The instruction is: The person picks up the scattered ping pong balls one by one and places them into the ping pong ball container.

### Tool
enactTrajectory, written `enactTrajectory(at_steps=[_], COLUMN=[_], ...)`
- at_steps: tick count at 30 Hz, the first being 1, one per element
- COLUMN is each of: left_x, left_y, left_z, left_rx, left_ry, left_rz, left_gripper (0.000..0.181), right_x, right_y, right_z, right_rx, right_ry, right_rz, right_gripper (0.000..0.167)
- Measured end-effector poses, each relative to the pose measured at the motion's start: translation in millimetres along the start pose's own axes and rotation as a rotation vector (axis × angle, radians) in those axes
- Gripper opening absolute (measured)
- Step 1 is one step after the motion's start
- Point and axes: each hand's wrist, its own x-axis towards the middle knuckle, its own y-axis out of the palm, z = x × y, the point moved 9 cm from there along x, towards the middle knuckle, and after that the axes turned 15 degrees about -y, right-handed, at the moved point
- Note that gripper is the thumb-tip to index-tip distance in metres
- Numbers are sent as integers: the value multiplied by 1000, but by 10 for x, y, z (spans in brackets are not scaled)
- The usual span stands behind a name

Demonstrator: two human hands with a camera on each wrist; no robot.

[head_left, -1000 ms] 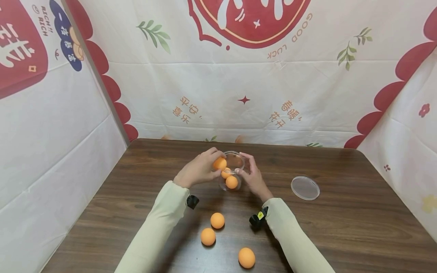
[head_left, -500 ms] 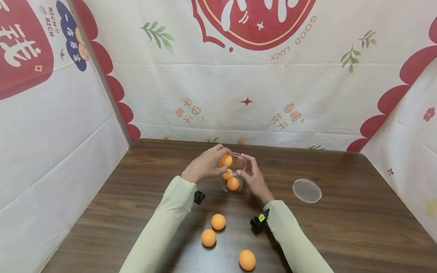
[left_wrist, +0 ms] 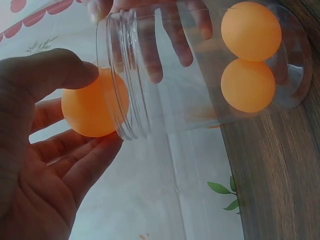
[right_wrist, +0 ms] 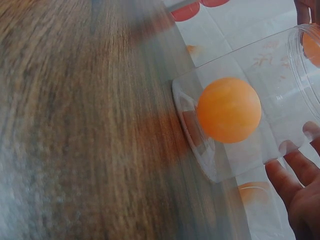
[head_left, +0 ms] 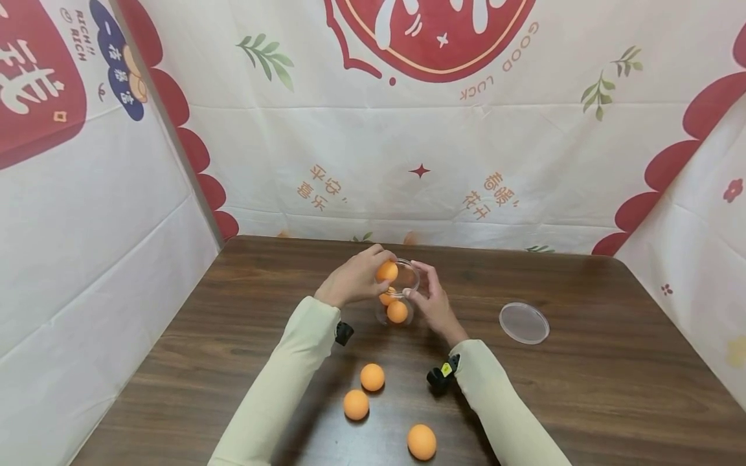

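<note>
A person in pale sleeves [head_left: 280,382] works with both hands at a clear threaded jar [left_wrist: 190,102] near the centre of the frame, toward the far edge of a dark wood-grain table [head_left: 588,395]. The left hand [head_left: 354,278] grasps an orange ball [head_left: 387,271] between thumb and fingers at the jar's mouth, where the left wrist view shows it partly through the clear rim. The right hand [head_left: 434,304] grips the jar from the other side, thumb by the rim and fingers along the wall. Inside, toward the base, two more balls, an upper inside ball [left_wrist: 251,31] and a lower inside ball [left_wrist: 248,86] as the left wrist view shows them, sit touching or nearly so. Three loose balls lie in the lower centre of the head view: a rear ball [head_left: 372,377], a middle ball [head_left: 356,404] just beside it, and a front ball [head_left: 421,442] apart from the pair, toward the bottom edge. A clear round lid [head_left: 524,323] lies flat at right of centre. Behind hangs a white printed cloth [head_left: 373,139], with a red emblem [head_left: 434,39] at the top and red scallops down both sides.
</note>
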Motion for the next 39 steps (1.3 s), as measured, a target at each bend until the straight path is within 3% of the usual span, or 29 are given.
enactTrajectory(at_steps=[7, 39], left_x=[0, -1], left_y=[39, 59], left_z=[-43, -33], left_rx=[2, -13], left_ry=[24, 37], left_rz=[9, 3], left_gripper=[37, 37], right_x=[-24, -21], right_y=[-5, -13], right_z=[-276, -274], right_rx=[27, 10], right_ry=[-8, -22], right_rz=[-18, -16], right_gripper=[57, 55])
